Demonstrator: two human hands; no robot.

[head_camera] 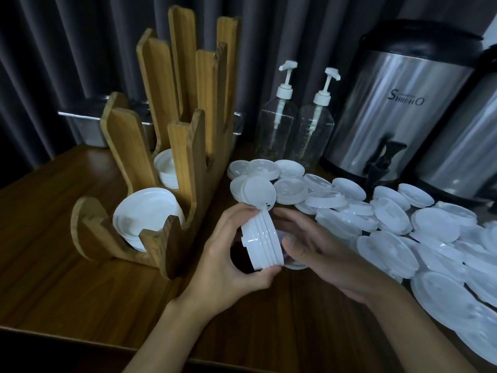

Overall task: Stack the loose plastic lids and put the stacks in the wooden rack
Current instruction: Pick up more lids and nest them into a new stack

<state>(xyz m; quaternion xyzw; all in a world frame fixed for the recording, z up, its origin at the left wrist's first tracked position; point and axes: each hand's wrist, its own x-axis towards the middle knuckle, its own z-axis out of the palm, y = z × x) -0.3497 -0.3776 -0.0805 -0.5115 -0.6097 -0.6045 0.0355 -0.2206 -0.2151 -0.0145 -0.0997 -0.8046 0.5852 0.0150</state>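
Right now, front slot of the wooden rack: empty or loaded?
Loaded. A stack of white lids lies tilted in the front slot of the wooden rack.

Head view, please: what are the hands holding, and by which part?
The left hand grips a lid stack by its rim, fingers above, thumb below. Whether the right hand holds anything cannot be told.

Dim, underexposed; glare on steel urn (398, 109); edges warped.

steel urn (398, 109) reads "shinho".
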